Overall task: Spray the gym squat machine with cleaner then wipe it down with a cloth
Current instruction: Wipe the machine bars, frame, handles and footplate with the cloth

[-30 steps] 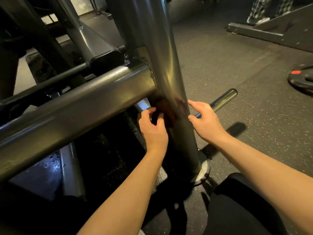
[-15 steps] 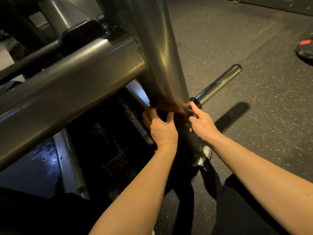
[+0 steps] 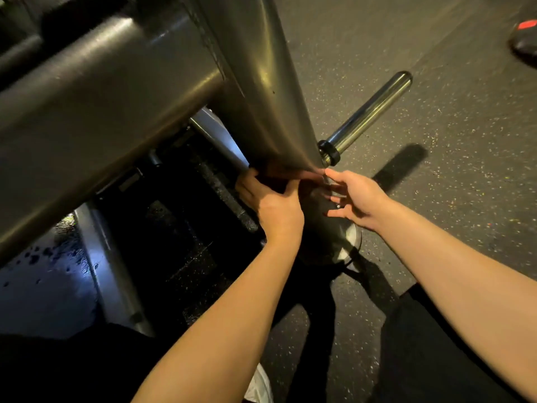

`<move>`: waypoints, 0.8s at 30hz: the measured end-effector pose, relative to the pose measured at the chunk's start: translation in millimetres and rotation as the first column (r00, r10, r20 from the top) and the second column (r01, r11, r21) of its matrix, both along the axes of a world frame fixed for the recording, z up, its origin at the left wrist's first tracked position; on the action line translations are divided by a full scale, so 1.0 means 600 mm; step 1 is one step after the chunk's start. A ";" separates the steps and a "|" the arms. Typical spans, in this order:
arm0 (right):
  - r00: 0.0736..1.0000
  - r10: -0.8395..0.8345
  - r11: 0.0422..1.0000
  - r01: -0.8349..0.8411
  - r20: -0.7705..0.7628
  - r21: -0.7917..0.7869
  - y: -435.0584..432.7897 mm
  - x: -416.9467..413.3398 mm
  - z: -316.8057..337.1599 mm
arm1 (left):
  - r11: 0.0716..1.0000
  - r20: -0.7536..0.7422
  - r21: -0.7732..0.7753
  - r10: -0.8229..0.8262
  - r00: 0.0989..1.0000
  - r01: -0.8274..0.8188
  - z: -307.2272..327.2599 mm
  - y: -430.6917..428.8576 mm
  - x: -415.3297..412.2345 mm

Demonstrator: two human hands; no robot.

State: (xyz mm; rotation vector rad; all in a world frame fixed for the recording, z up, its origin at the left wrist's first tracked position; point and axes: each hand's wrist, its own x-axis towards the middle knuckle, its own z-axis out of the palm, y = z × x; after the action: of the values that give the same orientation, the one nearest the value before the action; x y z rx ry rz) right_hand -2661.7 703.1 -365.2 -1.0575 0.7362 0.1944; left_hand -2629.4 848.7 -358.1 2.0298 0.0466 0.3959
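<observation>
The squat machine's grey steel upright post (image 3: 261, 91) fills the upper centre, and the wiping is low on it, at mid-frame. The left hand (image 3: 273, 205) curls round the post from the left. The right hand (image 3: 360, 199) meets it from the right, fingers spread and loose. Whether the dark patch (image 3: 315, 203) between them is a cloth I cannot tell. It is probably best to oppose both hands and draw evenly down to the round base plate (image 3: 353, 239), covering the back too. Speckled dark rubber floor (image 3: 450, 199) spans the right, a droplet-wet footplate (image 3: 43, 286) sits lower left, and a chrome plate peg (image 3: 374, 109) juts upper right.
</observation>
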 end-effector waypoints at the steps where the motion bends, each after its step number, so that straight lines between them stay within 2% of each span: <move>1: 1.000 0.012 1.000 -0.012 0.014 0.027 -0.005 -0.003 0.002 | 1.000 -0.005 0.020 0.003 1.000 -0.003 -0.019 -0.002 -0.008; 4: 0.998 0.056 0.998 -0.057 0.038 0.009 -0.017 -0.008 -0.007 | 0.996 -0.178 0.090 0.009 0.984 0.007 -0.093 -0.007 -0.037; 8: 0.998 0.055 0.995 -0.054 0.007 -0.081 -0.028 0.001 -0.037 | 0.975 -0.475 0.195 0.003 0.880 0.102 -0.187 -0.018 -0.061; 12: 0.994 0.097 0.965 -0.108 -0.056 -0.239 -0.024 0.006 -0.047 | 0.990 -0.579 0.128 0.028 0.815 0.057 -0.215 -0.029 -0.064; 14: 0.996 0.083 0.960 -0.092 -0.045 -0.265 -0.016 0.004 -0.047 | 0.997 -0.557 0.075 0.017 0.830 0.031 -0.207 -0.026 -0.056; 17: 0.998 0.061 0.944 -0.050 0.022 -0.326 -0.010 0.002 -0.043 | 0.999 -0.402 0.043 0.009 0.915 0.009 -0.168 -0.008 -0.034; 21: 0.982 0.174 0.910 -0.132 0.073 -0.392 -0.017 -0.001 -0.030 | 1.000 -0.182 0.017 -0.023 0.983 0.026 -0.067 0.016 -0.004; 24: 0.970 0.230 0.829 -0.154 0.076 -0.537 -0.010 0.000 -0.031 | 0.994 -0.171 0.028 -0.099 0.980 0.105 -0.052 0.021 0.002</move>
State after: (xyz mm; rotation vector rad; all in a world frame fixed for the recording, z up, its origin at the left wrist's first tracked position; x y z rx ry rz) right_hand -2661.9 697.0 -383.7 -1.6622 0.5646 0.0882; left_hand -2628.3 861.2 -389.1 2.0885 0.0393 0.1603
